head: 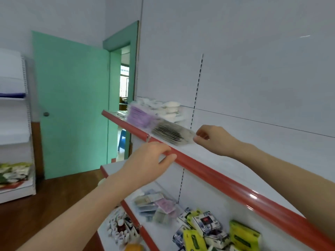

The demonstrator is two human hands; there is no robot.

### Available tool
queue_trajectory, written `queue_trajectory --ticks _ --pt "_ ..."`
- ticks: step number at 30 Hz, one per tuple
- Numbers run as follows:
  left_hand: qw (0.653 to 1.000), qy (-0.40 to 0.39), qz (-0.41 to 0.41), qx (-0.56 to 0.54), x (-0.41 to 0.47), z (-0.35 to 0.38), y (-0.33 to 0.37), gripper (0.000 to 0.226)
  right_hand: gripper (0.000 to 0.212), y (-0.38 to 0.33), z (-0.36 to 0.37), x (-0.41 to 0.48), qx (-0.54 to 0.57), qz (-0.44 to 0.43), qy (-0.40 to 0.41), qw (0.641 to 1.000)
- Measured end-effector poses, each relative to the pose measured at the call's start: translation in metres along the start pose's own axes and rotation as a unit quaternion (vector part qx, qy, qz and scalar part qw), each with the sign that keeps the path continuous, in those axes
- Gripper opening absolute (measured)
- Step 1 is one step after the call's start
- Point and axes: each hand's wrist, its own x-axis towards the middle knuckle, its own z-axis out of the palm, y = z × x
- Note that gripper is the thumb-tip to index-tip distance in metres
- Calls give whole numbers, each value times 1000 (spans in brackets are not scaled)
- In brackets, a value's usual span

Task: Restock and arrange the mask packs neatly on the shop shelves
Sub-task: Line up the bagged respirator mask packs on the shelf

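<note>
A row of clear packs of black masks (170, 133) lies on the top shelf (217, 160), behind its red front rail (208, 170). My right hand (208, 137) pinches the near end of that row with curled fingers. Further left on the same shelf sit purple mask packs (138, 115) and white mask packs (163, 109). My left hand (148, 160) reaches up with its fingers straight, the fingertips resting on the red rail just below the black packs.
The shelf below holds assorted small packs (155, 205), blue-white boxes (204, 221) and yellow-green tissue packs (243, 236). Small bottles (119, 227) stand on the lowest shelf. A green door (72, 105) is open on the left, beside another shelf unit (14, 124).
</note>
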Motion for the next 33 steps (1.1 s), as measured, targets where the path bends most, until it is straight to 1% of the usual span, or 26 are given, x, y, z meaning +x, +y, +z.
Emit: queue_trajectory --ticks 3,8,16,19,24,26,27,29,30,33 --pt "1000 15 5 22 38 3 -45 30 33 -4 18 58 1 -7 10 1000" --pt "1000 18 -9 8 114 4 -116 29 30 -2 30 156 21 15 44 999" --pt "1000 14 1 -5 193 7 -208 33 33 0 56 266 38 59 50 996" --pt "1000 4 25 -11 221 13 -243 32 33 -1 69 289 39 90 56 994" --pt "993 -8 108 -46 269 22 -279 35 32 1 89 310 61 168 82 980" --pt "989 -18 141 -50 285 23 -293 35 30 0 94 317 74 210 101 970" --pt "986 -22 155 -58 292 23 -300 42 28 -1 96 320 88 232 112 962" --pt "980 -27 177 -84 305 23 -316 63 26 -5 100 326 113 274 126 947" --pt "978 -33 182 -92 311 24 -325 66 25 -6 102 328 123 289 132 940" --pt "975 -46 187 -111 325 29 -345 54 24 -14 108 334 123 324 141 927"
